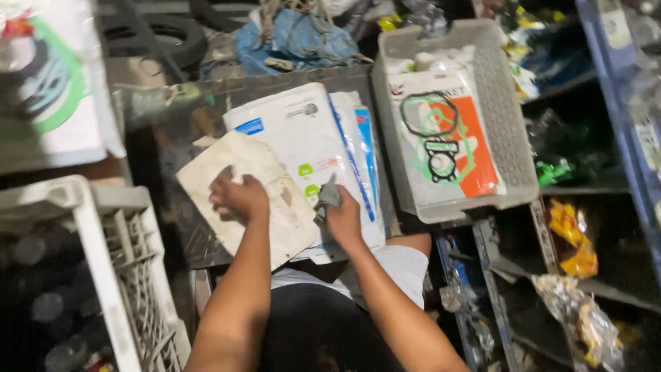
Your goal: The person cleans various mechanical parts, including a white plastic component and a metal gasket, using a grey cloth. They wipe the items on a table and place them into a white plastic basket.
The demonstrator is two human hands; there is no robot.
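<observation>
Blurrily, left hand (237,196) presses dirty packet (248,196) | right hand (342,219) clutches rag (329,198)

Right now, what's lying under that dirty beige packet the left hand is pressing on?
Under the beige packet lie white flat packets with blue edges, fanned out on the dark surface. The left hand rests on top; the right hand holds a grey cloth. Anything beneath its middle is covered.

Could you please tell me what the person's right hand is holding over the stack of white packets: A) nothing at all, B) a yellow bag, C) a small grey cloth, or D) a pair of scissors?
C: the right hand grips a small crumpled grey cloth over the stack of flat white packets, while the left hand rests on a dirty beige card packet.
</observation>
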